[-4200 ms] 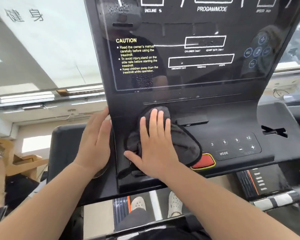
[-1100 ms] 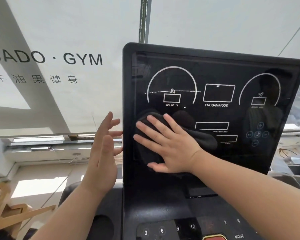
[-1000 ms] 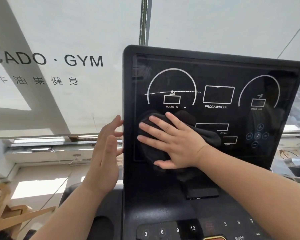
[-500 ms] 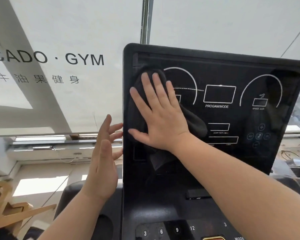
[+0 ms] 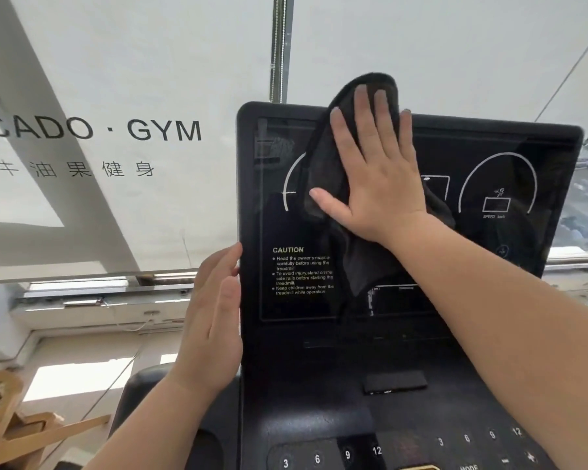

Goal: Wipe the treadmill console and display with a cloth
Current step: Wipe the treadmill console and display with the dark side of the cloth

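Cloth pressed to display top by right hand, fingers spread flat; left hand open.

The cloth is pressed flat against the upper part of the upright display by the right hand; its top fold is raised above the display's top edge, and a tail is left hanging over the glass. The display's left edge is touched by the left hand. Below, number keys are set in the console
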Available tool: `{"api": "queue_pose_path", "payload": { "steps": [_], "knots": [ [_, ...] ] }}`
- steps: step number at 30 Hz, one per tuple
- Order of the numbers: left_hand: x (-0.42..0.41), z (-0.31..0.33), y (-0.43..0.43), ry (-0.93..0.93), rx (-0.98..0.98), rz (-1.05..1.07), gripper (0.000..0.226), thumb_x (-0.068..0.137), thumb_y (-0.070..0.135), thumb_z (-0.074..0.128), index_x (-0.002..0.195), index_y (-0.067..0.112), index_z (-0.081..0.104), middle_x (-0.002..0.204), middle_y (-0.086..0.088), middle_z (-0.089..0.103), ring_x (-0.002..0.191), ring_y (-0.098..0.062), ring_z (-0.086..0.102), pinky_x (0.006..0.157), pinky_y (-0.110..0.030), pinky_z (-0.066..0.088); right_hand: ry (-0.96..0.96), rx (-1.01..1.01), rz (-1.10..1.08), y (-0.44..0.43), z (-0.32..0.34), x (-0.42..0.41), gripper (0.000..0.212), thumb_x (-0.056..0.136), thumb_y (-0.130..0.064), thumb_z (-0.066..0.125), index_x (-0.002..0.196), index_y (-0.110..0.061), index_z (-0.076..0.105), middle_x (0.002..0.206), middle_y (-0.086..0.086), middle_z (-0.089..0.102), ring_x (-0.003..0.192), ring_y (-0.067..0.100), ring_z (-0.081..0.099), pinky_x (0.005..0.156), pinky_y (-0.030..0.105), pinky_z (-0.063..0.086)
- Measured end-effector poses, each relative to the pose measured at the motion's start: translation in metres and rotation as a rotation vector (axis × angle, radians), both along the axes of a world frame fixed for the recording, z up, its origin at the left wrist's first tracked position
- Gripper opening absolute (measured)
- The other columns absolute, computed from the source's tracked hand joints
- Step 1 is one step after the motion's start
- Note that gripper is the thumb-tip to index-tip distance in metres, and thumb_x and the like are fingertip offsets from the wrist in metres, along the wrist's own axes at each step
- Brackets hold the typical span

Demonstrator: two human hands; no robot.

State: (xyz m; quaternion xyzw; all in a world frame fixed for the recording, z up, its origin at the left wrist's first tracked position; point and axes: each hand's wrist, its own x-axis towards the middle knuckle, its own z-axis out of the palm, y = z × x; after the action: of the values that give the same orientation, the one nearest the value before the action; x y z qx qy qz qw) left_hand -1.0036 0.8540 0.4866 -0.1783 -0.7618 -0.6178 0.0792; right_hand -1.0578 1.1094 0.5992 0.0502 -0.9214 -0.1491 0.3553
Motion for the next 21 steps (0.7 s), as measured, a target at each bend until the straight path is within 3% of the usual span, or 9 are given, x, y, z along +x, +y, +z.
{"api": "queue_pose_path", "payload": {
  "steps": [5,9,12,16,19,21],
  "knots": [
    [-0.001,0.000,0.001,0.004,-0.008,0.007,0.083,0.092,0.080,0.016,0.151,0.029,0.044,0.143,0.032,0.043,0.142,-0.016,0.043,0.110,-0.058,0.042,0.013,-0.151,-0.076,-0.043,0.001,-0.013,0.097,0.097,-0.071,0.031,0.162,-0.001,0.008,0.168,0.030,0.002,0.156,0.047,-0.001,0.127,0.058,0.002],
    [-0.002,0.001,0.001,0.030,0.032,0.002,0.078,0.093,0.079,0.017,0.148,0.032,0.047,0.140,0.028,0.048,0.136,-0.016,0.049,0.102,-0.058,0.049,-0.039,-0.106,0.092,-0.071,-0.046,0.006,0.100,0.090,-0.076,0.045,0.163,-0.012,0.019,0.169,0.026,0.009,0.156,0.046,0.005,0.124,0.064,0.006],
    [-0.004,-0.001,0.000,0.004,0.061,0.025,0.086,0.089,0.084,0.019,0.147,0.028,0.050,0.141,0.022,0.050,0.133,-0.016,0.051,0.097,-0.057,0.053,-0.078,-0.074,0.068,-0.077,-0.081,0.024,0.103,0.085,-0.083,0.045,0.164,-0.022,0.017,0.170,0.020,0.001,0.156,0.047,0.003,0.118,0.076,0.003],
    [-0.004,-0.002,0.000,0.020,0.059,0.020,0.084,0.090,0.083,0.019,0.146,0.029,0.051,0.141,0.022,0.052,0.131,-0.016,0.053,0.097,-0.058,0.053,-0.114,-0.007,0.071,-0.064,-0.120,0.050,0.105,0.082,-0.087,0.047,0.163,-0.028,0.015,0.170,0.019,0.001,0.156,0.047,0.003,0.114,0.081,0.003],
    [-0.003,0.001,-0.002,0.012,0.057,-0.002,0.083,0.090,0.083,0.019,0.146,0.031,0.051,0.140,0.025,0.051,0.132,-0.015,0.053,0.097,-0.054,0.054,-0.104,0.031,0.049,-0.038,-0.123,0.056,0.106,0.079,-0.088,0.049,0.163,-0.029,0.019,0.169,0.019,0.006,0.155,0.048,0.008,0.111,0.084,0.005],
    [-0.003,0.003,-0.005,-0.020,0.070,-0.037,0.084,0.087,0.086,0.021,0.146,0.032,0.050,0.140,0.024,0.051,0.133,-0.012,0.052,0.096,-0.046,0.054,-0.066,-0.048,-0.033,-0.022,-0.106,0.050,0.108,0.079,-0.087,0.049,0.163,-0.027,0.019,0.169,0.021,0.006,0.155,0.050,0.006,0.111,0.084,0.003]
  ]
}}
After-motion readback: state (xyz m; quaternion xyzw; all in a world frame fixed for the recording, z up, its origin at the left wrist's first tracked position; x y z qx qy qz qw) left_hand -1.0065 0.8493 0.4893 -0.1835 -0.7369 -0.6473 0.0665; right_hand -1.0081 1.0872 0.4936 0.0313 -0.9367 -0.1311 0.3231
